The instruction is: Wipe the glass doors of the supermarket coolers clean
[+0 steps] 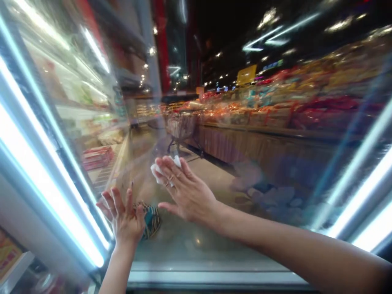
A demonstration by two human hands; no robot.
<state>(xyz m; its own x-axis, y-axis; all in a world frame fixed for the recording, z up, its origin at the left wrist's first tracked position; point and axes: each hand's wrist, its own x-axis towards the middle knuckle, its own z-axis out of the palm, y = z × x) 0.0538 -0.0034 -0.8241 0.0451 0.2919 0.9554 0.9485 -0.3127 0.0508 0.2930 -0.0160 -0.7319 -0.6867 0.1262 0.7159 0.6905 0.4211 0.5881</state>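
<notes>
A clear glass pane (196, 241) stands in front of me, with faint reflections across it. My right hand (190, 194) lies flat against the glass, its fingers over a crumpled white tissue (159, 173) that shows around the fingertips. To the left and lower, my left hand (125, 220) is raised with its fingers spread and nothing in them. It is beside the bright light strip of the frame; whether it touches the glass I cannot tell. Partly behind it shows a teal and dark striped thing (151, 220), its kind unclear.
Bright light strips (45, 179) line the left side, and more light strips (364, 220) slant on the right. Past the glass are a shopping cart (182, 126), a long display heaped with colourful packages (275, 110), and lit shelves (101, 175) on the left. Much is blurred.
</notes>
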